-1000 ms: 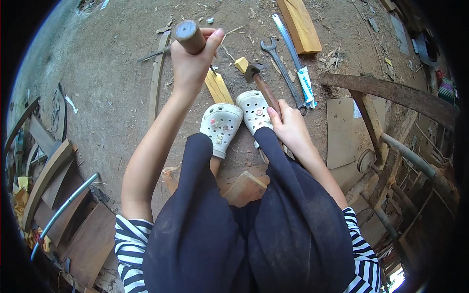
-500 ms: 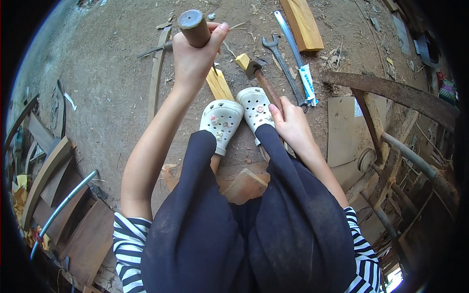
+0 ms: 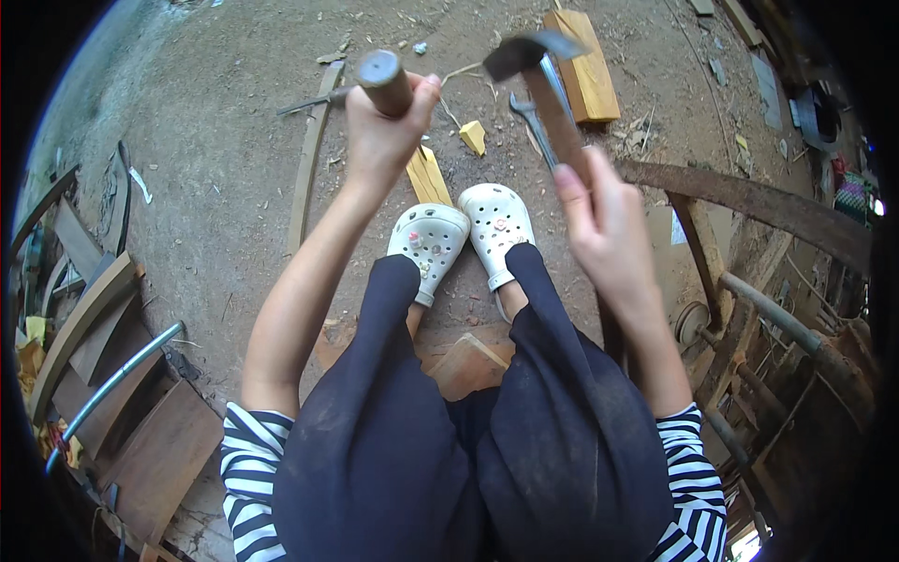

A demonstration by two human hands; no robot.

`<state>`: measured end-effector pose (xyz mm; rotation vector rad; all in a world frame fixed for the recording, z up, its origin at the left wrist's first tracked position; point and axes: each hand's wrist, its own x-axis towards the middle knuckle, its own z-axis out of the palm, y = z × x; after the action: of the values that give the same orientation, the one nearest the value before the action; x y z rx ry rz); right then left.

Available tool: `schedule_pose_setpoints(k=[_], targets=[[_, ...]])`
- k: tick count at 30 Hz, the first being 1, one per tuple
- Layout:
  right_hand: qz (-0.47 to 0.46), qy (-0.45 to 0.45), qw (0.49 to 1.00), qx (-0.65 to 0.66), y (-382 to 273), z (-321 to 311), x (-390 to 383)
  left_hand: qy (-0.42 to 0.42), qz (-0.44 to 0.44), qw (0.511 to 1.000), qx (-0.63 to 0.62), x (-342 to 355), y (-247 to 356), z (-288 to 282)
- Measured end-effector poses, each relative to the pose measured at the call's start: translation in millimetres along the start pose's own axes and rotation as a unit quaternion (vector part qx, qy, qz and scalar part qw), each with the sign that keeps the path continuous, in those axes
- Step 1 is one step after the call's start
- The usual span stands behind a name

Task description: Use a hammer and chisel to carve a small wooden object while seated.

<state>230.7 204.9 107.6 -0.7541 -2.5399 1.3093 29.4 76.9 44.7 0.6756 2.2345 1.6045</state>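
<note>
My left hand is closed round the upright handle of a chisel, whose flat round butt faces up. Its tip meets or comes near a yellow piece of wood lying at the toes of my white clogs; my fist hides much of the shaft. Raised to the right, my right hand grips a hammer by its wooden handle. The hammer head is smeared by motion. A small yellow wood offcut lies on the ground between the two tools.
Behind the hammer lie a wrench and a thick yellow wood block. A long wood strip lies left of my left hand, a thin metal tool across it. Curved boards pile at the left; a rusty metal frame stands right.
My right hand has lifted the hammer off the ground, up and to the right. The chisel has shifted slightly right and nearer. The small offcut shows more fully.
</note>
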Motion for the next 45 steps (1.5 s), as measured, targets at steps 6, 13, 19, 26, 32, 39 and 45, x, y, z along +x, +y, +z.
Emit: schedule_pose_setpoints(k=[6, 13, 19, 26, 32, 39, 45], targets=[[-0.059, 0.064, 0.996, 0.021, -95, -57, 19, 0.001, 0.027, 0.999, 0.037, -8, 1, 7], [-0.091, -0.121, 0.971, -0.183, -109, -36, 22, 0.047, 0.063, 0.996, -0.037, -9, -2, 8], [-0.132, 0.001, 0.986, -0.1, -115, -40, 18, 0.022, 0.04, 0.999, -0.014, -13, -1, 10], [-0.066, -0.078, 0.986, -0.133, -112, -37, 13, 0.027, 0.05, 0.998, -0.041, -14, -1, 10], [-0.085, -0.117, 0.976, -0.162, -104, -23, 10, 0.02, 0.068, 0.997, -0.019, -20, -3, 15], [-0.098, 0.005, 0.994, -0.053, -118, -44, 5, 0.024, 0.086, 0.996, 0.015, -19, 1, 20], [-0.07, -0.078, 0.985, -0.137, -96, -37, 5, 0.032, 0.113, 0.993, 0.011, -14, -5, 22]])
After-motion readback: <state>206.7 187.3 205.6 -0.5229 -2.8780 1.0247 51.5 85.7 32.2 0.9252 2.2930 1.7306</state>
